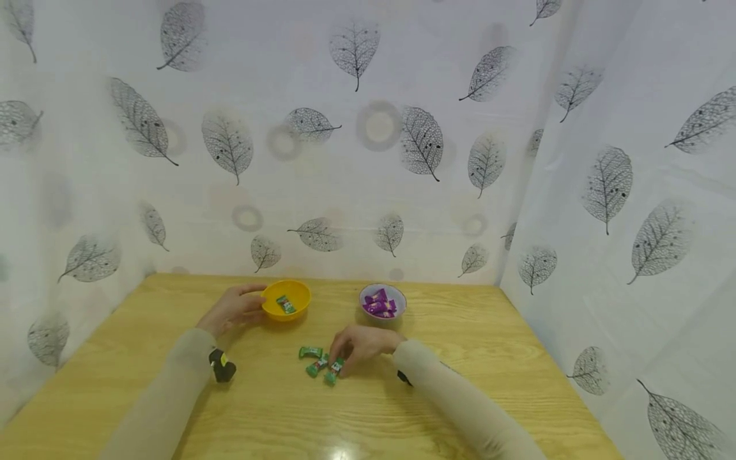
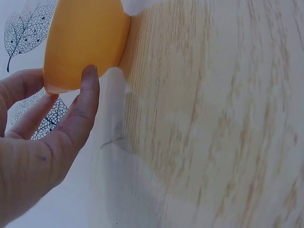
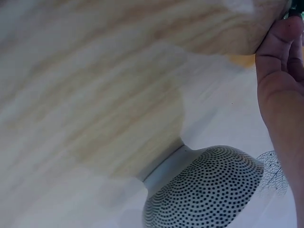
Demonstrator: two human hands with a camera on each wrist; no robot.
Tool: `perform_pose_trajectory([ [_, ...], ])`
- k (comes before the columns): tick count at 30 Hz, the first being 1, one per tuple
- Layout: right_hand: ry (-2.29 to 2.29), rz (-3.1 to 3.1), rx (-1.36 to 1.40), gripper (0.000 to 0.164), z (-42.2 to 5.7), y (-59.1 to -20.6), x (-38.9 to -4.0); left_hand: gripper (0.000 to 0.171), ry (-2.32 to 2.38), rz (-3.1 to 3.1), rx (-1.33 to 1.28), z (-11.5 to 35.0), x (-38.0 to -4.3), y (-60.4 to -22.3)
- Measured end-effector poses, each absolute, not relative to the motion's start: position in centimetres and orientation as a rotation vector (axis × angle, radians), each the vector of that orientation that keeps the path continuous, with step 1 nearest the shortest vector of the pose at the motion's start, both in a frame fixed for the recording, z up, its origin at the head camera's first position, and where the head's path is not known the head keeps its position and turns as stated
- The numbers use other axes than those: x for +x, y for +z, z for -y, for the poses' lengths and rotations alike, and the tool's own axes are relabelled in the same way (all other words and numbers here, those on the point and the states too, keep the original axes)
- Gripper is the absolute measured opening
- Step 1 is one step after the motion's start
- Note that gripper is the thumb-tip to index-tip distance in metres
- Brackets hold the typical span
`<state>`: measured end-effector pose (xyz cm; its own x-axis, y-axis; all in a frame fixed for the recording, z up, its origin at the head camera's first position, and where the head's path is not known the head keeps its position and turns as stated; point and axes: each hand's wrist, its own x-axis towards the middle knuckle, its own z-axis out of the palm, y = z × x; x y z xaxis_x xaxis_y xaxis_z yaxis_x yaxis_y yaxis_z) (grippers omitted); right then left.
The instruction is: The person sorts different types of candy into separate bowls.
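At the left, my left hand [image 1: 232,308] holds the side of a yellow bowl [image 1: 305,297] with one green-wrapped candy [image 1: 285,304] inside. In the left wrist view the thumb presses the outer wall of the bowl [image 2: 85,38], and the other fingers of the hand [image 2: 52,137] reach its rim. Nearer the front, my right hand [image 1: 363,345] pinches a green-wrapped candy [image 1: 333,372] at table level. Only a sliver of that candy shows in the right wrist view, above the hand [image 3: 284,71]. Two more green candies, one [image 1: 311,352] and another [image 1: 317,365], lie just to its left.
Behind the right hand stands a white bowl [image 1: 368,311] of several purple-wrapped candies [image 1: 381,305]; its dotted outside [image 3: 204,190] shows in the right wrist view. The wooden table [image 1: 276,415] meets a leaf-patterned curtain [image 1: 322,191] at the back and right.
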<state>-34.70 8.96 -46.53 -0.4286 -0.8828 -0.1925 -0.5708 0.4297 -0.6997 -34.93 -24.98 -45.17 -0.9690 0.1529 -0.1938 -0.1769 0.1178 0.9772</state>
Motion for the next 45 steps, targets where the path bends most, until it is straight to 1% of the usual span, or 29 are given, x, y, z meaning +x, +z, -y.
perform_pose_trajectory([
  [6,-0.813,-2.182,-1.132,0.024,-9.5,-46.4,-34.9,0.057,1.948,-2.141,-0.04,24.9,-35.0,-45.2],
  [18,-0.916,-2.334,-1.095,0.02,-9.3,-46.2,-35.1,0.056,1.939,-2.168,-0.093,24.6,-35.0,-45.7],
  [24,-1.073,-2.371,-1.008,0.019,-8.4,-46.0,-35.2,0.057,1.941,-2.165,-0.098,24.7,-35.0,-45.9],
  [37,-1.394,-2.468,-0.755,0.024,-5.0,-45.9,-35.6,0.055,1.935,-2.197,-0.104,24.6,-34.8,-45.8],
  [45,-1.421,-2.458,-0.769,0.026,-3.5,-45.4,-36.0,0.055,1.945,-2.197,-0.105,24.4,-34.7,-45.6],
])
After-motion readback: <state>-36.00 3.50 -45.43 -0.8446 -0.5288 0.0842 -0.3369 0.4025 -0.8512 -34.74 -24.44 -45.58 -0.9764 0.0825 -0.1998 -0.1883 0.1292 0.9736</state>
